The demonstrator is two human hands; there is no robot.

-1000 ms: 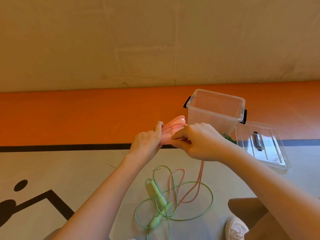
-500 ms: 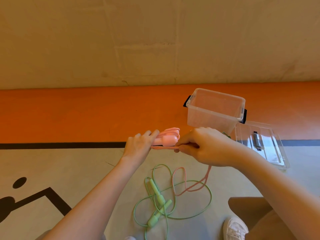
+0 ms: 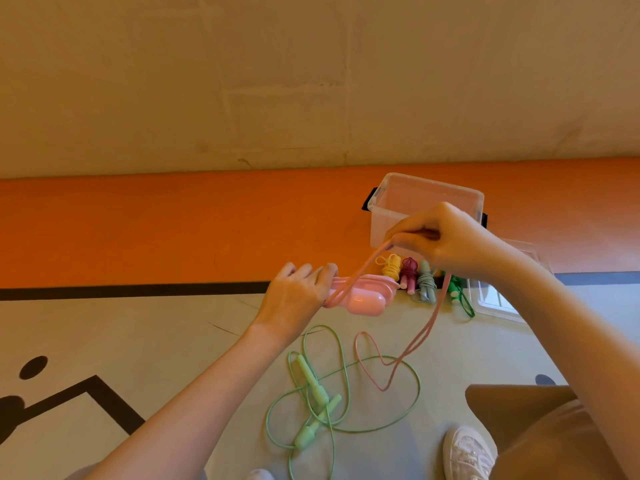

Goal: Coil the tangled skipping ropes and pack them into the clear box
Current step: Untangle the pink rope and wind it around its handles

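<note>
- Head view: your left hand [image 3: 298,292] grips the pink handles [image 3: 363,299] w/ the wraps already on them; fingers curled round the bundle, held above the floor [image 3: 138,341]
- Right hand [image 3: 446,240] pinches the pink cord [image 3: 429,323] up high, in front of the clear box [image 3: 424,202]; fingers closed on the cord, which runs taut from the handles to the pinch, then hangs down
- Loose tail of pink cord lies on the floor, crossing over the green rope [image 3: 332,403]; likely to snag, so lift the tail clear of the green loop before pulling more in
- Judgement: you're mid-wrap. Keep tension even, lay each turn beside the last, not on top, so the bundle stays flat enough for the box
- Don't loosen the left grip btw turns or the wraps will spring
- Slide the right pinch down the cord in short lengths, don't yank
- Finish by tucking the end under a turn
- Four coiled ropes [image 3: 415,275] sit on the floor just in front of the box, not yet in it; box looks empty, lid [image 3: 495,299] lies beside it at right
- Green rope is uncoiled, handles near each other, next in line after pink
</note>
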